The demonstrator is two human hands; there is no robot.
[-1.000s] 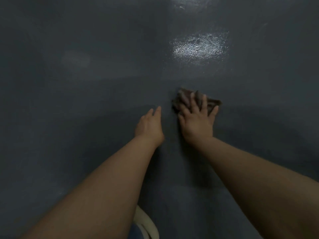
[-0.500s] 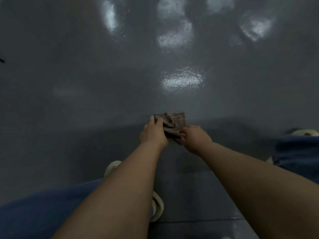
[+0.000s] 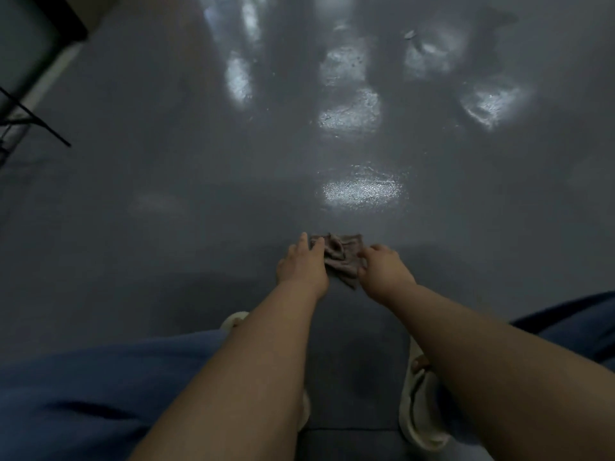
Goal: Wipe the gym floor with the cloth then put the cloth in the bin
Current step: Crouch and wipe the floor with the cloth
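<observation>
A small crumpled brown cloth [image 3: 339,252] lies bunched on the dark grey gym floor [image 3: 166,194], just ahead of my feet. My left hand [image 3: 301,264] rests on the cloth's left edge, fingers laid over it. My right hand [image 3: 382,266] is curled and pinches the cloth's right lower corner. Part of the cloth is hidden under both hands. No bin is in view.
Black metal legs of a frame [image 3: 33,124] stand at the far left, beside a pale wall base. Bright light patches [image 3: 362,191] shine on the floor ahead. My blue trouser legs [image 3: 83,394] and pale sandals [image 3: 419,417] fill the bottom of the view.
One second ago my right hand pressed flat on the cloth, left hand beside it. Both hands have since gathered the cloth into a bunch, and the view has lifted, showing more floor.
</observation>
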